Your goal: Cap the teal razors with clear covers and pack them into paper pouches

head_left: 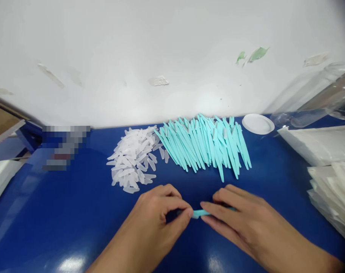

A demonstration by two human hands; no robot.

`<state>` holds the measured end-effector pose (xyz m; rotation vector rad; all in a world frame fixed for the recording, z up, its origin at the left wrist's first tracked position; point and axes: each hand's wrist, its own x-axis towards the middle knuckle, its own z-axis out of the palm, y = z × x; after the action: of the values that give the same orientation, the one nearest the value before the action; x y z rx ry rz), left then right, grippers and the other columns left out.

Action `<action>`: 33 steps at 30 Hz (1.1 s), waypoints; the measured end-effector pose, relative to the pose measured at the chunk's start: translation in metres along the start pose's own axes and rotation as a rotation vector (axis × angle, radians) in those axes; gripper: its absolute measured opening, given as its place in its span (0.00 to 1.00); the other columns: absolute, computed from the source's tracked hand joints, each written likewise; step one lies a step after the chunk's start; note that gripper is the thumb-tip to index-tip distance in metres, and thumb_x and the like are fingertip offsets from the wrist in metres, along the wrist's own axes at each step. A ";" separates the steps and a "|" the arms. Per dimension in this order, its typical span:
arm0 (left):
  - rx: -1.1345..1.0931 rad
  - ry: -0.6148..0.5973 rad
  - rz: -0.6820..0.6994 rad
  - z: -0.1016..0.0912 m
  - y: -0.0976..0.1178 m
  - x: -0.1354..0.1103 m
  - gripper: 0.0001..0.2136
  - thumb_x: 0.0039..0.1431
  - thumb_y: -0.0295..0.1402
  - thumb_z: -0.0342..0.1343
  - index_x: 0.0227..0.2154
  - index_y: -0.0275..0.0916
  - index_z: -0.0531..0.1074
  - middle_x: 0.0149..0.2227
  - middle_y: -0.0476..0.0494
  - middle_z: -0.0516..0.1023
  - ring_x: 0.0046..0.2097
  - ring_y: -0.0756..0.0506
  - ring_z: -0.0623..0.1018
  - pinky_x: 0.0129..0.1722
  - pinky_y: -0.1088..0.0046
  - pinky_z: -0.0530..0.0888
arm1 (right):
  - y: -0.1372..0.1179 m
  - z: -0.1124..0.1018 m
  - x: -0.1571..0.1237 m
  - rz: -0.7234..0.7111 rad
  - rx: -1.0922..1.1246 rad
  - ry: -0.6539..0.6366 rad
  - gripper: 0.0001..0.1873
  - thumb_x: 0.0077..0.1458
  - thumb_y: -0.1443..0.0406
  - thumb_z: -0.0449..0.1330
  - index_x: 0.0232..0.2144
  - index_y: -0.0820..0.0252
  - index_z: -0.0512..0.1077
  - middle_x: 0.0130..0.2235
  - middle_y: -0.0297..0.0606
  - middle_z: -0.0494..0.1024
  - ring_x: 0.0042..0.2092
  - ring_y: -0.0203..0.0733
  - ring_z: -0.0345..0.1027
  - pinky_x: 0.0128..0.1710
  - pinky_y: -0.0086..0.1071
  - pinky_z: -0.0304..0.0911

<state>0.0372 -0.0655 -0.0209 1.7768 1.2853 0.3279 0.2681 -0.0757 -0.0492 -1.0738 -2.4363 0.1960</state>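
Both of my hands meet low over the blue table point(61, 212). My left hand point(158, 212) pinches thumb and forefinger on one end of a slim teal plastic stick point(201, 213). My right hand point(237, 216) grips the other end, with its fingers closed over it. Whether a clear cap sits on the stick under my left fingers is hidden. Beyond my hands lies a heap of clear white plastic caps point(132, 159) and, to its right, a fanned row of many teal sticks point(206, 142).
A white round lid point(257, 124) lies behind the teal sticks, by a clear plastic jar point(311, 98) on its side. Stacks of white plastic bags point(331, 167) fill the right edge. A white wall rises behind the table. White trays sit at the far left.
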 end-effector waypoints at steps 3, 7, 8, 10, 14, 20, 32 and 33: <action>0.145 0.044 0.086 0.011 -0.001 -0.008 0.11 0.68 0.34 0.54 0.37 0.47 0.82 0.36 0.49 0.78 0.37 0.47 0.76 0.37 0.70 0.68 | -0.013 0.003 -0.014 0.033 -0.035 -0.027 0.13 0.68 0.66 0.54 0.42 0.60 0.79 0.34 0.41 0.75 0.34 0.43 0.71 0.33 0.38 0.73; 0.206 0.128 0.143 0.018 -0.004 -0.016 0.09 0.67 0.33 0.55 0.43 0.46 0.81 0.38 0.48 0.78 0.39 0.46 0.76 0.40 0.68 0.70 | -0.015 -0.008 -0.010 0.037 -0.041 -0.111 0.16 0.64 0.59 0.60 0.46 0.63 0.80 0.34 0.42 0.76 0.36 0.46 0.73 0.35 0.39 0.72; 0.208 0.149 0.147 0.016 -0.003 -0.018 0.09 0.66 0.34 0.56 0.43 0.46 0.81 0.39 0.47 0.78 0.39 0.46 0.77 0.40 0.68 0.70 | -0.011 -0.013 -0.001 0.057 -0.060 -0.122 0.17 0.65 0.56 0.60 0.44 0.62 0.80 0.34 0.42 0.76 0.35 0.46 0.74 0.35 0.38 0.72; 0.206 0.193 0.139 0.006 -0.001 -0.018 0.09 0.66 0.37 0.57 0.42 0.45 0.82 0.39 0.47 0.79 0.39 0.46 0.78 0.40 0.69 0.71 | 0.000 -0.024 0.024 0.159 -0.154 -0.104 0.19 0.68 0.56 0.54 0.38 0.61 0.81 0.34 0.43 0.78 0.33 0.44 0.74 0.34 0.37 0.68; 0.388 0.426 0.075 -0.028 -0.001 0.002 0.13 0.67 0.43 0.55 0.42 0.44 0.82 0.39 0.45 0.81 0.37 0.44 0.79 0.38 0.67 0.72 | 0.029 -0.030 0.083 0.493 -0.290 -0.167 0.20 0.66 0.55 0.55 0.40 0.62 0.81 0.40 0.49 0.81 0.42 0.54 0.75 0.38 0.40 0.65; 0.716 0.471 0.097 -0.042 -0.015 0.047 0.14 0.65 0.37 0.56 0.48 0.40 0.82 0.46 0.37 0.80 0.47 0.34 0.78 0.46 0.59 0.72 | 0.043 -0.009 0.111 0.606 -0.244 -0.199 0.16 0.60 0.57 0.60 0.40 0.64 0.81 0.38 0.52 0.82 0.47 0.57 0.75 0.43 0.41 0.65; 0.771 0.478 0.034 -0.028 -0.013 0.043 0.14 0.63 0.29 0.51 0.32 0.35 0.82 0.38 0.31 0.80 0.47 0.30 0.77 0.43 0.56 0.72 | 0.037 -0.029 0.103 0.665 0.099 -0.028 0.07 0.53 0.65 0.60 0.30 0.63 0.77 0.37 0.50 0.82 0.47 0.57 0.76 0.49 0.43 0.65; 0.748 0.474 0.030 -0.027 -0.013 0.041 0.13 0.63 0.29 0.51 0.32 0.35 0.82 0.38 0.31 0.80 0.47 0.30 0.77 0.43 0.56 0.72 | 0.034 -0.031 0.095 0.664 0.177 -0.021 0.07 0.55 0.64 0.60 0.30 0.62 0.76 0.36 0.48 0.82 0.44 0.54 0.77 0.46 0.42 0.66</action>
<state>0.0289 -0.0155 -0.0262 2.4363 1.8846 0.3188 0.2499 0.0151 0.0021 -1.7570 -1.9465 0.6198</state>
